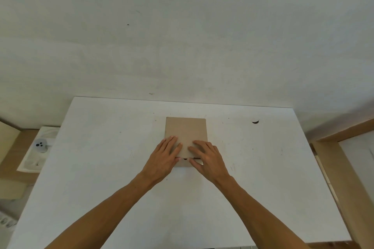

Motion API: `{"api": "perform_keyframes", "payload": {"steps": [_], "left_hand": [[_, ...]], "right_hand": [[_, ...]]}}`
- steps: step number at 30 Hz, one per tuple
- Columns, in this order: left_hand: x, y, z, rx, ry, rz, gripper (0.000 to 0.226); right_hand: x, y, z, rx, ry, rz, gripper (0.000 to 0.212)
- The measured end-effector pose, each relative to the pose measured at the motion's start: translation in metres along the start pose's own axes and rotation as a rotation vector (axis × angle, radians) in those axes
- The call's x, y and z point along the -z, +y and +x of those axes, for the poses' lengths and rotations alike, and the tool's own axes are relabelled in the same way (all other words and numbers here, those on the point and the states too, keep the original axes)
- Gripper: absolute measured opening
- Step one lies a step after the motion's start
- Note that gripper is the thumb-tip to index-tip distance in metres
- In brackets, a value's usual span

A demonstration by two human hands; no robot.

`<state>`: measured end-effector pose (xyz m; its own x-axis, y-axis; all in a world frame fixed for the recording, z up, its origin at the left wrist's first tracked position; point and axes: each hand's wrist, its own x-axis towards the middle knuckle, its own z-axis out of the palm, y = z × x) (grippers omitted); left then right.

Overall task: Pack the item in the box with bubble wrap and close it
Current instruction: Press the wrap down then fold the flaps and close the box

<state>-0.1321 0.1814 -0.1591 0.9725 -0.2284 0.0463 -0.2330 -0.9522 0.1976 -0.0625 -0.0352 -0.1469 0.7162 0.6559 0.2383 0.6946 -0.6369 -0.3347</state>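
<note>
A flat brown cardboard box (186, 129) lies in the middle of the white table (101, 168), its lid down. My left hand (165, 157) rests on the lid's near left part, fingers flat and together, thumb at the front edge. My right hand (208, 157) lies flat on the near right part, thumb pressed along the front edge where a narrow gap shows. Both hands press on the box. The box's contents are hidden, and no bubble wrap is visible.
A white wall rises behind the table. A small dark mark (255, 121) sits on the table at the far right. Left of the table, lower down, lies a white tray (36, 157) with a round white object (40, 144). Wooden trim (344, 168) runs at the right.
</note>
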Motion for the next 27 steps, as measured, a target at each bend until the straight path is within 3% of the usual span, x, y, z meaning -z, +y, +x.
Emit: {"api": "perform_keyframes", "payload": {"steps": [5, 8, 11, 16, 18, 21, 24, 27], "left_hand": [[-0.003, -0.004, -0.001, 0.026, 0.017, -0.086, 0.058], [-0.010, -0.009, -0.001, 0.035, 0.023, -0.138, 0.067], [-0.014, -0.009, 0.003, 0.042, 0.033, -0.162, 0.065], [-0.016, -0.008, 0.013, 0.116, 0.069, -0.356, 0.064], [-0.013, -0.011, 0.011, 0.227, 0.063, -0.488, 0.068], [-0.004, -0.009, 0.008, 0.540, 0.033, -0.866, 0.074], [0.000, -0.002, 0.006, 0.663, 0.020, -1.097, 0.068], [0.003, 0.001, 0.013, 0.759, 0.017, -1.292, 0.062]], "right_hand": [[0.001, 0.006, -0.004, -0.067, -0.042, 0.045, 0.055], [-0.001, 0.015, -0.004, -0.124, -0.195, 0.037, 0.079], [-0.006, 0.020, 0.000, -0.139, -0.282, 0.025, 0.081], [-0.007, 0.026, 0.010, -0.151, -0.254, 0.056, 0.082], [-0.004, 0.028, 0.010, -0.153, -0.272, 0.093, 0.084], [0.003, 0.026, 0.013, -0.312, -0.294, 0.301, 0.094], [0.003, 0.022, 0.019, -0.582, -0.309, 0.728, 0.101], [0.004, 0.021, 0.026, -0.730, -0.313, 1.008, 0.083]]}}
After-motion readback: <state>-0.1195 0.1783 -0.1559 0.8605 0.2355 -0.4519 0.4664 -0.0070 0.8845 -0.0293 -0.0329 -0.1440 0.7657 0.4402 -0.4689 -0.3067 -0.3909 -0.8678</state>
